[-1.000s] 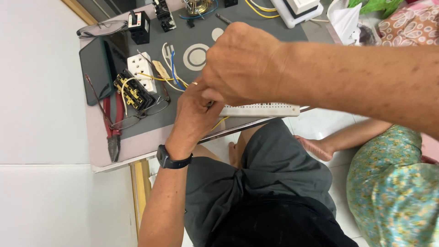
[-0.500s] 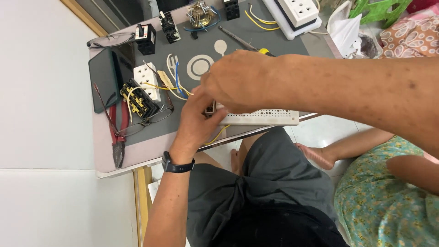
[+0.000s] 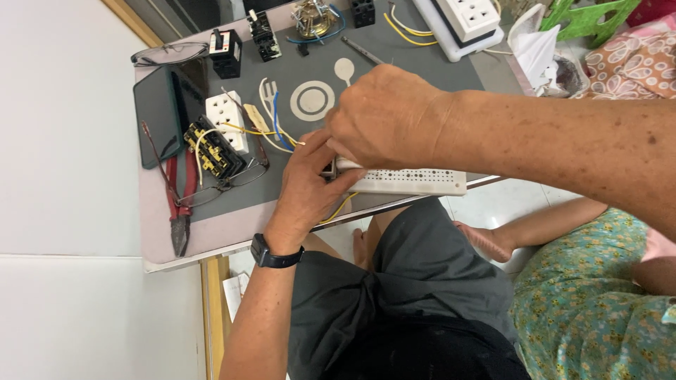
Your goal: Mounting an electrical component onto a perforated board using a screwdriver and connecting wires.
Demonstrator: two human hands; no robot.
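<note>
Both hands work on a long white perforated strip [image 3: 405, 181] lying along the near edge of the grey surface [image 3: 422, 77]. The left hand [image 3: 306, 186] pinches the strip's end, its grip narrow and closed on it; the right hand [image 3: 387, 119] covers the same end from above, and its fingers are hidden, so I cannot tell its grip. Judgement: the strip overhangs the edge, so steady support matters, and the yellow wire [image 3: 338, 209] trailing beneath should stay untwisted. Nearby lie a dismantled socket [image 3: 225, 119] with loose wires, red pliers [image 3: 177, 204], spectacles [image 3: 232, 179] and a dark tablet [image 3: 158, 116]. A seated person in green floral cloth [image 3: 591, 295] crowds the right side.
</note>
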